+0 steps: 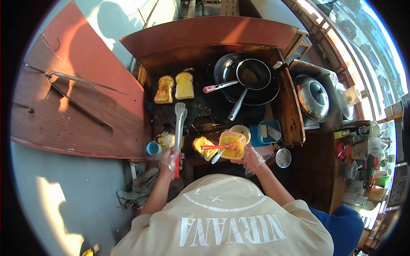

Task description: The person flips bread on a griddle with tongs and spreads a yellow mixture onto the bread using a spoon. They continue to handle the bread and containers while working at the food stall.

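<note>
My left hand (169, 161), in a clear plastic glove, is closed round the red handle of metal tongs (180, 121). The tongs' slotted head points away from me, just below two toasted bread slices (184, 85) on the dark griddle (196, 115). In my gloved right hand (253, 161) is a plastic tub (226, 153) of yellow spread, gripped by its right side. A red-handled utensil (209, 147) and a light-handled one (217, 156) stick out of the tub. Another yellow-topped bread slice (203, 147) lies just left of the tub.
A small frying pan (253, 74) and pink-ended tongs (220, 86) rest over a large wok (226, 68). A blue container (267, 130) stands at right, a blue cup (154, 148) at left. Wooden walls (292, 102) border the griddle. A lidded pot (312, 98) sits beyond.
</note>
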Motion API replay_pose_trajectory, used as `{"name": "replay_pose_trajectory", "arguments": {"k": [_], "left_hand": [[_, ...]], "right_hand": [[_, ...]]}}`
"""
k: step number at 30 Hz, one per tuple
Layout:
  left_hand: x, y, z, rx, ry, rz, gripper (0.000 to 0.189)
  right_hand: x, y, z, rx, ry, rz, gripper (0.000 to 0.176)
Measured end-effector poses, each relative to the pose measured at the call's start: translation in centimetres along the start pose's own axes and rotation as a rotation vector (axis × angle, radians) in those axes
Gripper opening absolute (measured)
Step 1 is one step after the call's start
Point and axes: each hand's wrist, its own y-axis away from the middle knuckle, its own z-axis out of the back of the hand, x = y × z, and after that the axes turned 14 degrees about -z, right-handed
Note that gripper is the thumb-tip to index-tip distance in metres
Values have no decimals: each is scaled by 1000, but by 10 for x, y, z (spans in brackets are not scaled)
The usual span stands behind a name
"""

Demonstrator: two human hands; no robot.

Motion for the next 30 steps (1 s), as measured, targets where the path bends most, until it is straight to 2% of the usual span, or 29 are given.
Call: {"name": "replay_pose_trajectory", "arguments": {"k": [3,8,14,22,25,26,28,29,30], "left_hand": [[-1,-44,-13,16,238,-29,26],[-18,-118,-48,27,259,-13,26],[-17,-115,-58,47,216,9,21],[-43,-170,-74,13,130,-157,15],[-58,-162,-83,-191,-380,-317,21],[-65,-154,-85,-192,-381,-317,21],[-80,-141,-85,-269,-1008,-580,26],[-102,-117,-104,-355,-1228,-599,27],[-102,-116,-104,-360,-1229,-601,27]], "right_hand": [[-3,6,9,4,15,49,59],[-9,20,26,-54,-75,-6,56],[-16,39,35,-108,-112,25,55],[-15,56,29,-119,-132,61,53],[-15,59,31,-119,-122,63,53],[-16,58,34,-118,-122,53,52],[-16,59,38,-111,-119,43,51],[-16,60,39,-89,-122,40,50],[-16,61,40,-67,-125,37,49]]}}
